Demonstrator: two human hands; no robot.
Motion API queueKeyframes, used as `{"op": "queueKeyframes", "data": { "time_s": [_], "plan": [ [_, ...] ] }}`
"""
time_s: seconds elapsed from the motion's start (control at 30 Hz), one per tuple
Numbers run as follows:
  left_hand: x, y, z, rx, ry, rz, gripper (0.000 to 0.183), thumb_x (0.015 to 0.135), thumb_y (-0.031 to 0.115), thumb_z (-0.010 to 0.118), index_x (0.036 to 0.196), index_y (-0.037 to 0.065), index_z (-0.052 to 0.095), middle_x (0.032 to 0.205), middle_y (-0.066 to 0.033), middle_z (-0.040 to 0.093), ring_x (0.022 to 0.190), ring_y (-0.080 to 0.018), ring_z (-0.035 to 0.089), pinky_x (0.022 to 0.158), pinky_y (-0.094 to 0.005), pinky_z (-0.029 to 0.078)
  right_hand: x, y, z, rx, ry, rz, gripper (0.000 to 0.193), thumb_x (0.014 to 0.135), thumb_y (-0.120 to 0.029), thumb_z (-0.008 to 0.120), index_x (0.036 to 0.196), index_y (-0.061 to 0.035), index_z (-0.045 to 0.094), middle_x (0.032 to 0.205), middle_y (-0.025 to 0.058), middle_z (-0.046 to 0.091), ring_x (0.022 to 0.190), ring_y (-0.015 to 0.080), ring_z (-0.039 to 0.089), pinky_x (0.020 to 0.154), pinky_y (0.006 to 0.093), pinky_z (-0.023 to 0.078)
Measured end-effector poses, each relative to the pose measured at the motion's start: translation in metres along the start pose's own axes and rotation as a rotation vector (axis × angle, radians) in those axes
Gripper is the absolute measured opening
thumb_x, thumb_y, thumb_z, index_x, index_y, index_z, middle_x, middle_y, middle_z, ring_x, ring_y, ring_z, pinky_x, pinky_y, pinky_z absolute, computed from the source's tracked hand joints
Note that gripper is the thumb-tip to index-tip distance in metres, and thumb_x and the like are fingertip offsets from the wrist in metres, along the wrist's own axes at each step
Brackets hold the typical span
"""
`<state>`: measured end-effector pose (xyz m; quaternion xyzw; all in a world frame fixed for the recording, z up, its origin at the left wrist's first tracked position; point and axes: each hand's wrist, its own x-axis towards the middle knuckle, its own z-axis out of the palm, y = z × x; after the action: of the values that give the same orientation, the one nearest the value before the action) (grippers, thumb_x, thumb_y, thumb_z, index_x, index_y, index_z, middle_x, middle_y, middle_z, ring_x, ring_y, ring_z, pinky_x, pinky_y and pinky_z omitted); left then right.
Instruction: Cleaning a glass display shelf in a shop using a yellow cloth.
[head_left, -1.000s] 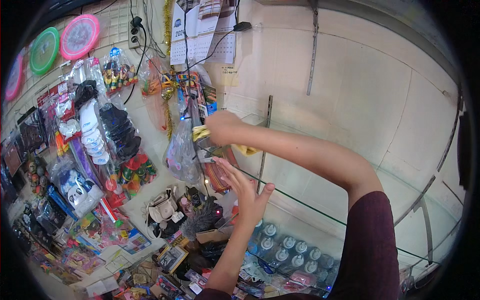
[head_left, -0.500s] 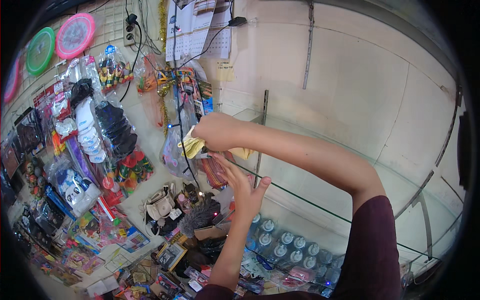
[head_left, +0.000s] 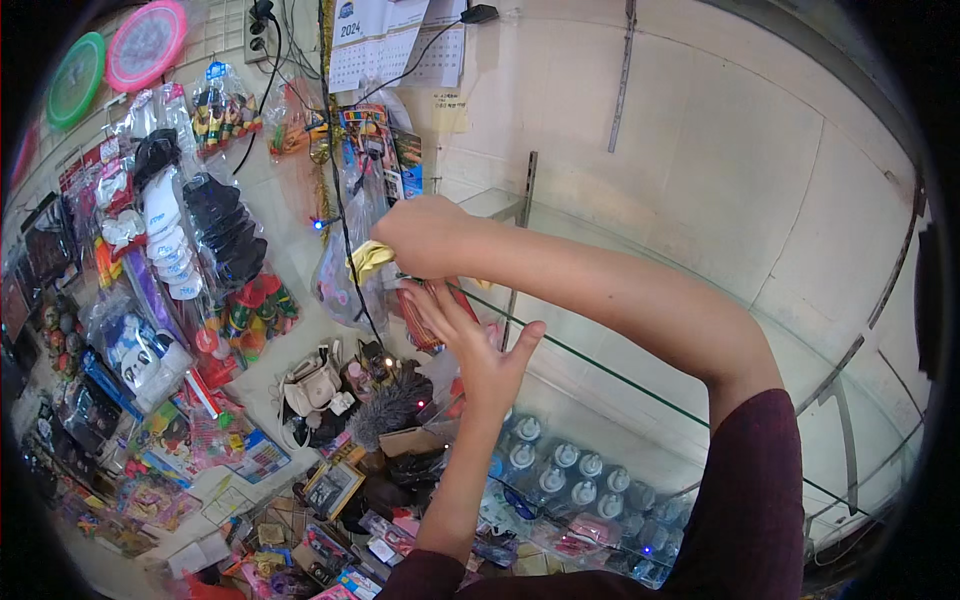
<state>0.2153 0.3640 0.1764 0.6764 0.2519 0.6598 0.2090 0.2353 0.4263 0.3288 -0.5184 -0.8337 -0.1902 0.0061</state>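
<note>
My right hand [head_left: 418, 236] is closed around a yellow cloth [head_left: 370, 260], at the left end of a glass shelf [head_left: 610, 375]. Part of the cloth bulges out left of the fist, and a small bit shows beneath the wrist; the rest is hidden. My right forearm stretches across above the shelf. Just below the fist, my left hand [head_left: 474, 342] is open, fingers stretched up and thumb apart, at the shelf's green front edge. Whether its fingertips touch the glass, I cannot tell.
A dark cable [head_left: 345, 200] with small lights hangs left of my hands. Bagged goods [head_left: 215, 225] cover the left wall. Several capped clear bottles [head_left: 565, 470] stand below the shelf. Metal rails [head_left: 622, 75] run up the wall; a calendar [head_left: 375, 50] hangs at the back.
My right fist has shifted slightly left with the cloth, and less cloth shows around it. My left hand stays by the shelf edge with its fingers a little more spread. The view has tilted slightly.
</note>
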Motion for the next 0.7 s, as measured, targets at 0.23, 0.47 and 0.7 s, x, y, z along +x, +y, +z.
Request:
{"op": "queueKeyframes", "data": {
  "time_s": [0.23,0.47,0.7],
  "plan": [
    [0.008,-0.01,-0.021,-0.361,0.466,-0.132,0.064,0.089,0.03,0.052,0.136,-0.002,0.022,0.14,-0.0201,0.022,0.13,-0.0307,0.025,0.107,-0.0455,0.019,-0.005,0.014,-0.007,0.108,0.001,-0.084,0.02,0.069,-0.008,0.056,0.088,-0.0075,0.063,0.079,0.0161,0.064,0.079,0.0345,0.062,0.07,0.0449,0.048],
    [0.02,-0.029,-0.049,-0.505,0.415,-0.215,0.042,0.092,0.016,0.045,0.129,0.0,0.034,0.134,-0.0147,0.037,0.126,-0.0239,0.035,0.104,-0.0368,0.026,-0.002,0.01,0.002,0.047,-0.001,-0.077,0.02,0.07,-0.008,0.057,0.088,-0.0081,0.064,0.078,0.0155,0.064,0.079,0.0341,0.062,0.069,0.0453,0.048],
    [-0.003,0.008,-0.017,-0.388,0.076,-0.095,0.069,0.091,0.024,0.051,0.141,-0.003,0.013,0.146,-0.0194,0.018,0.135,-0.0276,0.02,0.11,-0.0376,0.015,-0.023,0.027,-0.001,0.143,0.04,-0.225,0.035,0.06,0.001,0.06,0.094,-0.0062,0.064,0.09,0.0132,0.065,0.088,0.032,0.061,0.074,0.0425,0.048]
  ]
}}
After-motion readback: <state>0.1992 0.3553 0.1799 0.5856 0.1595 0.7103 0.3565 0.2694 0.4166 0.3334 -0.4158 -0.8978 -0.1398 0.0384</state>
